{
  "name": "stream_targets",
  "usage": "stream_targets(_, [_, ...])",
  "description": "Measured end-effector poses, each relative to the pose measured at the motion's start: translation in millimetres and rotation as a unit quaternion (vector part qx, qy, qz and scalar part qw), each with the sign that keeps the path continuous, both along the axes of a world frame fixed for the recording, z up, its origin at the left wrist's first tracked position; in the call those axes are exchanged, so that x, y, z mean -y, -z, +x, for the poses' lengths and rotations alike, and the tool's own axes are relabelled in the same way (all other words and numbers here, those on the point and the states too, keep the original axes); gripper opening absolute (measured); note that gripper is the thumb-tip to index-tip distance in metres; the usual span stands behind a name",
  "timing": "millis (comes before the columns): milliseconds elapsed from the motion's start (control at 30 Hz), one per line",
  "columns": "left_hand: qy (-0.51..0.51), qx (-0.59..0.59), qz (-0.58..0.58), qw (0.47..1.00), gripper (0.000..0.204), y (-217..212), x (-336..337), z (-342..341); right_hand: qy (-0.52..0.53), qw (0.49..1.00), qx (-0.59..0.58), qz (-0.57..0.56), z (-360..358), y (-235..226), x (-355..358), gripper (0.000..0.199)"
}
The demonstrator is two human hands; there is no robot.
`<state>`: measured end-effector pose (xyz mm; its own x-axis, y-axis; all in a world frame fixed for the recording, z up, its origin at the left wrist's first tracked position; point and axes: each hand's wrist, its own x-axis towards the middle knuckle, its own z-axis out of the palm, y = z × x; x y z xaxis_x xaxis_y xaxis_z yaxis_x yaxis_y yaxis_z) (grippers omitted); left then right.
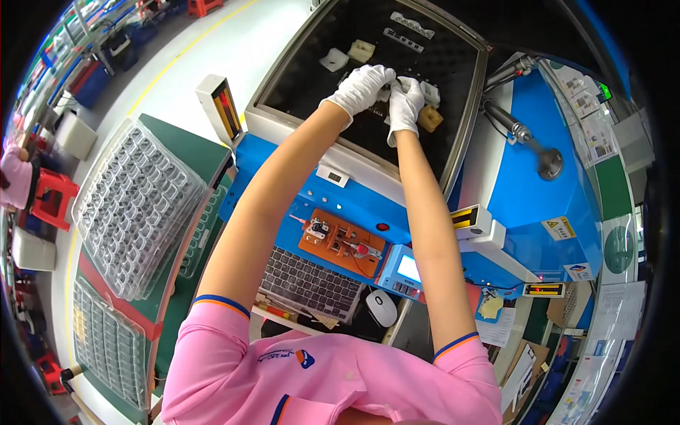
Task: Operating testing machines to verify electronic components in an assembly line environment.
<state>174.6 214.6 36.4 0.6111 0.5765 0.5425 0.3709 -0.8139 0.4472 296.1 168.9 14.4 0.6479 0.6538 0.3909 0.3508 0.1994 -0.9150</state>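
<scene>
Both my hands wear white gloves and meet over the black bed (pixel 304 85) of a blue machine. My left hand (pixel 363 86) is closed, its fingertips pinched together near the right hand. Close beside it, my right hand (pixel 404 110) is closed as well, fingers bent inward. Whatever lies between the fingertips is small and mostly hidden by the gloves. A cream block (pixel 361 50) and a white piece (pixel 334 59) lie beyond my left hand. To the right of my right hand are a white block (pixel 430 93) and a tan block (pixel 430 118).
Two slotted strips, one grey (pixel 404 40) and one pale (pixel 412 25), lie at the bed's far side. Nearer me are an orange fixture (pixel 329 244), a keyboard (pixel 312 283) and a mouse (pixel 382 308). Stacked clear trays (pixel 138 205) stand left; a metal cylinder (pixel 506 122) is right.
</scene>
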Motion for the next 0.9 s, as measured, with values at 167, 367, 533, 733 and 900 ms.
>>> stream_targets(167, [-0.047,0.267,0.104,0.957,0.020,-37.6,28.7,-21.7,-0.056,0.981,0.156,-0.100,7.0,0.1,-4.6,0.020])
stream_targets(367, [-0.143,0.306,-0.003,0.941,0.018,-21.0,176.7,-104.6,0.019,0.912,0.363,-0.193,-2.2,-18.7,14.2,0.025])
stream_targets(533, [-0.149,0.134,-0.119,0.973,0.016,59.1,204.3,-132.6,0.096,0.911,0.379,-0.132,-9.2,-27.8,44.1,0.053])
stream_targets(733, [-0.090,0.093,-0.059,0.990,0.017,50.2,217.3,-170.4,-0.067,0.872,0.483,0.043,-63.3,-13.2,245.1,0.024])
stream_targets(900, [-0.042,0.117,-0.098,0.987,0.016,58.3,216.4,-176.3,-0.116,0.845,0.501,-0.149,-35.1,31.7,300.1,0.020])
